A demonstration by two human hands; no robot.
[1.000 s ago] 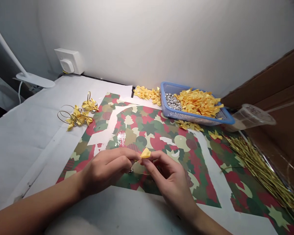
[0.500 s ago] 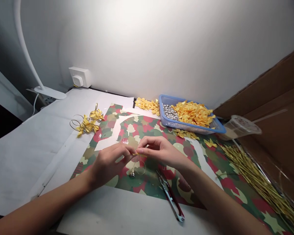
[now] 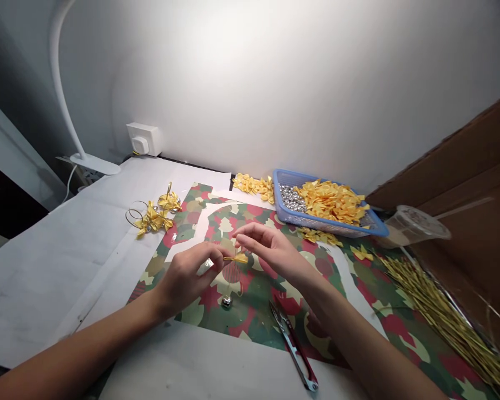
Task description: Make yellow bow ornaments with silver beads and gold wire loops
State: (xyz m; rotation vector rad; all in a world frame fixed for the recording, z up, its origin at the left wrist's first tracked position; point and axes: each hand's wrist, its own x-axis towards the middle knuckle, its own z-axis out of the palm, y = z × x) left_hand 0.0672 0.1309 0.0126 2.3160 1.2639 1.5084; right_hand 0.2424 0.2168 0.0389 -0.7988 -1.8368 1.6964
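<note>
At the left of the counter (image 3: 66,261), yellow bow ornaments with gold wire rings (image 3: 152,218) lie together. The left hand (image 3: 186,278) has its fingers (image 3: 208,256) clamped on a small yellow ribbon bow (image 3: 236,258), held above a patterned paper sheet (image 3: 258,328), with a silver bell (image 3: 226,301) on the sheet just below. The right hand (image 3: 270,250) is beside it, its fingers (image 3: 244,236) apart and just off the bow. Red-handled snips (image 3: 294,347) lie nearer the counter's front edge. Farther right sit a blue basket (image 3: 329,224) of silver beads and yellow bows, then a heap of gold twist ties (image 3: 441,322).
</note>
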